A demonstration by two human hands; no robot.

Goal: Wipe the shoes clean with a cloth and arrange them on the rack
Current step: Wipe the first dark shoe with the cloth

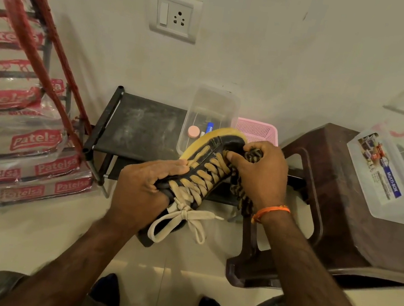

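Pale floor tiles [28, 237] and a white wall [250, 43] with a socket [174, 14] make the background of the head view, the only view given. Low against the wall stands a black rack [137, 128], its dusty top shelf partly bare; on its right part sit a clear box [210, 112] and a pink basket [259, 131]. At the left, plastic packs [16, 137] are stacked beside a red frame [33, 15], and at the right a brown stool [345, 199] carries a clear container [386, 178]. Between the person and the rack, in the air above the floor, is the shoe [203, 171], black with a yellow sole and cream laces, its toe pointing toward the rack. The left hand [144, 188] grips the shoe from the side near the tied bow, with fingers curled around the upper, probably to keep it steady and to turn the laced side up. The right hand [260, 174] is clamped on a dark striped cloth [243, 184] and presses it on the toe end of the laces; the rest of the cloth hangs down below the hand. I judge that the wiping is in progress and the shoe is not yet on the rack. No second shoe is clearly seen.
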